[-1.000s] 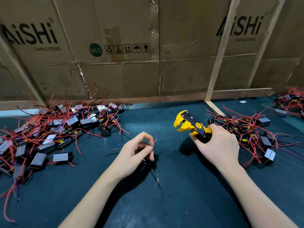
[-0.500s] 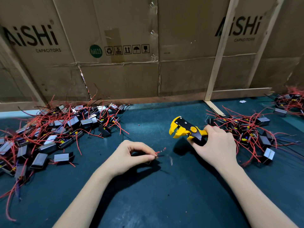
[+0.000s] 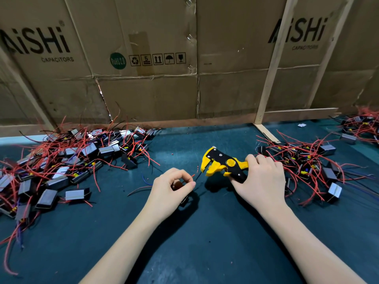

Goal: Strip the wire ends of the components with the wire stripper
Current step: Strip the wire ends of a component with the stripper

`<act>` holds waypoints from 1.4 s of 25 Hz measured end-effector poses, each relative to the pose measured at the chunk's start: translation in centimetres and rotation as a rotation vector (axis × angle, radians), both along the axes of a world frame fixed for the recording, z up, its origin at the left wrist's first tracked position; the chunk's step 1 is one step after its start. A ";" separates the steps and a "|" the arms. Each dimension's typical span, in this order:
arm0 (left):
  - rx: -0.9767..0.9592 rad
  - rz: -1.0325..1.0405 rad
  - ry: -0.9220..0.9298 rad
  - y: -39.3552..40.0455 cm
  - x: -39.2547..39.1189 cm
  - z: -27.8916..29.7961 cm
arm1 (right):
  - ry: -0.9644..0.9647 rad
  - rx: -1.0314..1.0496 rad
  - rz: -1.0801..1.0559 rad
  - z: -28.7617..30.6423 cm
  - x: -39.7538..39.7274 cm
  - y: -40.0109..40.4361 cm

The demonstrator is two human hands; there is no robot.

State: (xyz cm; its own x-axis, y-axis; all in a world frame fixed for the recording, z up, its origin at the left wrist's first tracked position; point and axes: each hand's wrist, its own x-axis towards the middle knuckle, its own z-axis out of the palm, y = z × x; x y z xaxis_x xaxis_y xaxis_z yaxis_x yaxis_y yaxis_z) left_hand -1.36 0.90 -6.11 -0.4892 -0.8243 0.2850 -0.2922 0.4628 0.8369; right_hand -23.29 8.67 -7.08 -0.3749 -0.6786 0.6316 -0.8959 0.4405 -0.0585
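- My left hand [image 3: 171,186], just left of the frame's centre, has its fingers curled, with thumb and forefinger pinching a small dark part [image 3: 184,199] that peeks out beneath the palm.
- A short red wire end [image 3: 193,175] sticks out from that pinch, pointing up and right toward the tool.
- My right hand [image 3: 261,181], right of centre, is wrapped round the handles of the yellow and black wire stripper [image 3: 222,163]; I can see the fingers closed over the grip.
- The stripper's head points left, its mouth just beside the wire tip; I cannot tell whether they touch.
- A big heap of parts with red wires [image 3: 61,160] fills the left side of the frame.
- A second, smaller heap [image 3: 311,160] lies at the right, just behind my right hand.
- Everything sits on a dark teal mat [image 3: 205,242].
- Brown cardboard boxes [image 3: 153,78] with printed lettering stand along the top of the frame.
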 end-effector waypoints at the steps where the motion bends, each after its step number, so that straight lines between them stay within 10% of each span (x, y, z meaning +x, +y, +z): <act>1: 0.000 -0.002 0.000 0.1 0.0 0.0 | 0.009 -0.006 0.004 -0.1 0.0 0.0; 35: -0.047 -0.104 -0.083 -0.1 0.5 0.6 | 0.027 0.070 0.054 0.8 0.6 0.5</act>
